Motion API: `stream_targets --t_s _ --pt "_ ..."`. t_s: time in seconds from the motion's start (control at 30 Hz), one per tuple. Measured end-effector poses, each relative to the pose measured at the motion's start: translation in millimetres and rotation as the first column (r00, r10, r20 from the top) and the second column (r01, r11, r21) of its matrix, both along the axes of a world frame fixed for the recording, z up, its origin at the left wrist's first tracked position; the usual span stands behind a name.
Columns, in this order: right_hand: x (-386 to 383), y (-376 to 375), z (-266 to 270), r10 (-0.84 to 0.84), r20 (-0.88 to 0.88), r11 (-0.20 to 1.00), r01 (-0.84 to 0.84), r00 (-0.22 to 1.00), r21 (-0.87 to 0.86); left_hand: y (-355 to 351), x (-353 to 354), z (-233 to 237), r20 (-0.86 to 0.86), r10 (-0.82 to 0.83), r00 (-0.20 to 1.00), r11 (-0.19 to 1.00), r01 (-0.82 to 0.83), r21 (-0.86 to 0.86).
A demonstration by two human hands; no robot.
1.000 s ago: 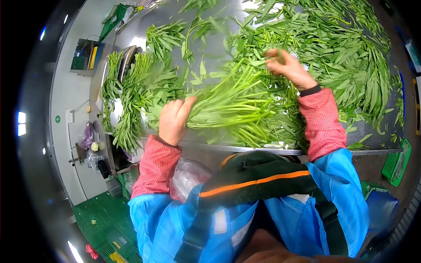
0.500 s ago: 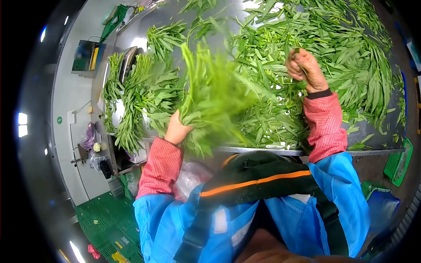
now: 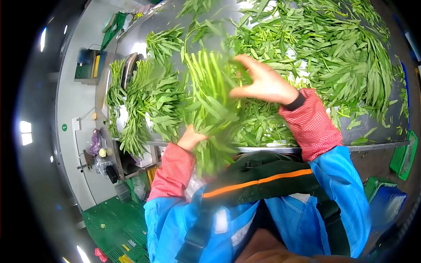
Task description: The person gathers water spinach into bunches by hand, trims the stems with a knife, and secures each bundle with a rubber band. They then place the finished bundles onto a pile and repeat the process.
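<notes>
My left hand (image 3: 191,138) is closed around a thick bunch of water spinach (image 3: 208,92), gripping it low among the leaves. The pale cut stems point up toward the far side, and the leaves hang past the table's near edge, partly blurred. At the bunch's right side is my right hand (image 3: 265,83), its thumb and fingers spread apart in a curve beside the stems. Left of the bunch lie gathered bundles of water spinach (image 3: 139,96), stems pointing away. A large loose heap of the same greens (image 3: 346,57) spreads across the right of the metal table (image 3: 175,9).
A scale (image 3: 128,70) stands at the table's left edge, partly covered by bundles. A plastic bag with purple produce (image 3: 95,142) hangs by the left wall. Green crates (image 3: 116,223) are on the floor at lower left, and a green basket (image 3: 405,155) at right.
My right hand has moved left from over the heap to the held bunch, its fingers opening. My left hand has shifted slightly right and nearer, and the bunch stands more upright.
</notes>
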State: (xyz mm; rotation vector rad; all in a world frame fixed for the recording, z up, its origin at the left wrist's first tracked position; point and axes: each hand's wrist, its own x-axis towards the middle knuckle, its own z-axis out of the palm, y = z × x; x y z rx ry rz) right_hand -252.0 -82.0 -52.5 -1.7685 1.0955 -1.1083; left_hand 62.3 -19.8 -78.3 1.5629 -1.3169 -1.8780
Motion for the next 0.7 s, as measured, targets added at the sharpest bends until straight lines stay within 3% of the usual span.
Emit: stream_targets --t_s 0.07,0.1,0.2,0.23,0.27,0.3,0.33,0.37,0.4,0.47,0.53,0.57,0.6,0.63,0.67,0.7 --pt "12.2 5.9 1.0 0.127 -0.249 0.99 -0.108 0.96 0.09 2.2 -4.6 1.1 -0.052 -0.039 0.998 0.999 0.039 -0.003" --pt "17.6 6.0 -14.2 0.108 -0.185 0.993 -0.113 0.977 -0.016 2.2 0.8 -5.1 -0.052 -0.065 0.997 0.998 0.065 -0.002" --pt "6.2 -2.1 -38.0 0.23 0.072 0.969 -0.235 0.971 0.077 6.7 -1.6 3.8 -0.005 -0.103 0.995 0.994 0.103 -0.037" --pt "-7.5 -3.7 -24.2 0.208 0.154 0.971 -0.224 0.966 0.089 8.4 -1.0 7.8 0.015 -0.108 0.994 0.994 0.108 -0.02" --pt "-20.0 3.1 -4.1 -0.018 0.504 0.844 -0.257 0.864 0.471 9.0 6.3 4.4 0.02 -0.12 0.993 0.993 0.12 -0.011" --pt "-38.4 -1.2 -19.8 -0.049 0.812 0.86 -0.389 0.581 0.329 9.3 17.1 -2.1 0.024 -0.131 0.991 0.991 0.131 -0.002" --pt "-49.5 -4.2 -18.8 0.008 0.96 0.902 -0.416 0.282 0.115 10.9 23.1 -5.7 0.03 -0.144 0.989 0.99 0.143 0.009" --pt "-62.3 -9.3 -14.8 0.088 0.993 0.901 -0.432 0.082 -0.044 13.0 18.1 -0.5 -0.024 -0.102 0.994 0.995 0.102 0.018" --pt "-78.7 -13.3 -13.5 0.176 0.984 0.89 -0.425 -0.01 -0.163 14.2 19.6 0.7 -0.018 -0.095 0.995 0.995 0.095 -0.007" --pt "-103.7 -7.7 -6.8 0.196 0.973 0.927 -0.348 0.124 -0.142 16.3 26.5 5.8 -0.004 -0.086 0.996 0.995 0.086 -0.06" --pt "-98.8 -1.5 -21.4 -0.003 0.955 0.929 -0.351 0.298 0.112 12.6 50.3 -7.2 0.087 -0.098 0.991 0.995 0.098 -0.001" --pt "-96.9 -1.3 -25.1 -0.086 0.671 0.875 -0.266 0.737 0.404 8.8 55.9 -6.9 0.114 -0.137 0.984 0.991 0.136 0.023" --pt "-77.3 1.7 -35.4 -0.099 0.185 0.906 0.011 0.978 0.424 5.7 58.5 -7.5 0.141 -0.178 0.974 0.984 0.173 0.048" --pt "-72.3 2.7 -64.9 -0.101 -0.183 0.991 0.115 0.978 0.066 7.7 55.2 -3.3 0.072 -0.135 0.988 0.991 0.134 0.016" --pt "-65.9 4.7 -68.4 -0.223 -0.5 0.949 0.069 0.837 -0.308 7.6 51.6 2.7 0.063 -0.146 0.987 0.989 0.147 -0.01" --pt "-68.7 5.5 -69.7 -0.156 -0.426 0.986 0.117 0.891 -0.116 7.5 48.1 9.0 0.055 -0.158 0.986 0.986 0.16 -0.034"
